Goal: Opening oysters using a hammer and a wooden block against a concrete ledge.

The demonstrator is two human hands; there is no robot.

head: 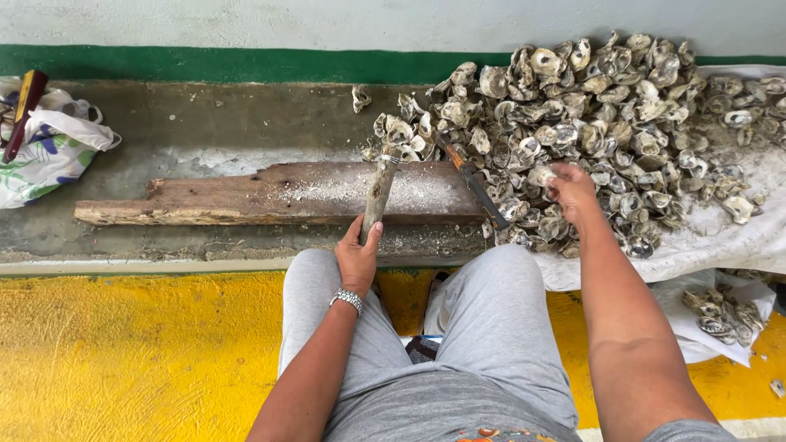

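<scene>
Oyster (pixel 542 175) gripped in right hand (pixel 571 190) fingers, at near edge of shell heap (pixel 606 115). Left hand (pixel 358 260) fingers closed round stick (pixel 378 190), tip over plank (pixel 278 195). Knife (pixel 475 184) between hands. Step, judged: picking; next calls for steady placement on plank

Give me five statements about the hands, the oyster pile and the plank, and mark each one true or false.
1. The left hand grips a wooden stick. True.
2. The right hand rests on the person's knee. False: it reaches into the oyster pile.
3. The wooden plank lies on the yellow floor. False: it lies on the grey concrete ledge.
4. A watch sits on the left wrist. True.
5. A knife lies at the pile's edge. True.
</scene>
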